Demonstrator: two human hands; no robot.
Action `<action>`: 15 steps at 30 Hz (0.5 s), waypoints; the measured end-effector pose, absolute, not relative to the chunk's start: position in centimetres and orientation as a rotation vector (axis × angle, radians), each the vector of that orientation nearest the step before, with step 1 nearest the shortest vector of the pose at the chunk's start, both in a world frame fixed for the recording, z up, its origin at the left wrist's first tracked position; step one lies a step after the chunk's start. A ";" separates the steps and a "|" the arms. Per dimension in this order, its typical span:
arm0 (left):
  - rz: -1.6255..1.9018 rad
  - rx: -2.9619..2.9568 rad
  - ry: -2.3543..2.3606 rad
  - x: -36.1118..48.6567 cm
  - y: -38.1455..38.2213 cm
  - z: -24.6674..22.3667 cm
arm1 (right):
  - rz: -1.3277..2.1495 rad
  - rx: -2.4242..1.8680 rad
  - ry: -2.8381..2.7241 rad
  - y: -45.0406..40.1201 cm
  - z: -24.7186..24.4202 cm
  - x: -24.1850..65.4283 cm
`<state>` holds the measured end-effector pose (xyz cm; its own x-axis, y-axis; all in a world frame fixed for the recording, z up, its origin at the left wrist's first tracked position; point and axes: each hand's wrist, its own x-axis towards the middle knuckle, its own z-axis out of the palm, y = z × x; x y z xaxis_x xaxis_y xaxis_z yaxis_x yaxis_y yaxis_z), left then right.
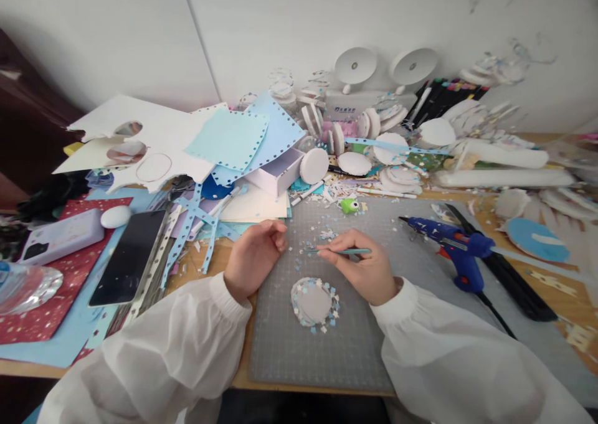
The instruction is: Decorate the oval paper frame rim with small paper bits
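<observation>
My right hand [362, 265] pinches a pair of thin greenish tweezers [355, 251], their tips pointing left, low over tiny loose paper stars [299, 262] on the grey cutting mat [280, 349]. My left hand [256, 259] rests by the mat's left edge, its fingers loosely curled in and nothing visible in them. Between the two hands and nearer to me lies a round white disc [314, 304], ringed with small white and blue stars. Neither hand touches the disc. Whether a star sits between the tweezer tips is too small to tell.
To the right lie a blue glue gun [460, 249] and a long black tool [509, 274]. On the left are a phone [128, 259], paper strips [189, 228] and a bottle [28, 287]. White discs [354, 164], papers and a small box [278, 172] crowd the back.
</observation>
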<state>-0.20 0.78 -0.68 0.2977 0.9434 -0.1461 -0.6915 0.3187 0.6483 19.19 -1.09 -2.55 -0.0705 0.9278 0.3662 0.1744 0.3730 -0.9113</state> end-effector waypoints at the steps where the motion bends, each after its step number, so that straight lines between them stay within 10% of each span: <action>1: 1.148 0.559 0.577 -0.2 0.8 -0.8 | 0.843 -1.043 -1.484 -1.0 -2.4 19.4; 15: 1.041 1.405 0.846 0.7 -0.3 -1.2 | 0.992 -0.890 -1.222 -1.6 -1.5 19.9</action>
<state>0.71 -0.26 -1.16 0.3503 0.9285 0.1228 -0.0700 -0.1048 0.9920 19.94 -1.58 -1.54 0.0638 0.9441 0.3233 -0.1224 0.3290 -0.9364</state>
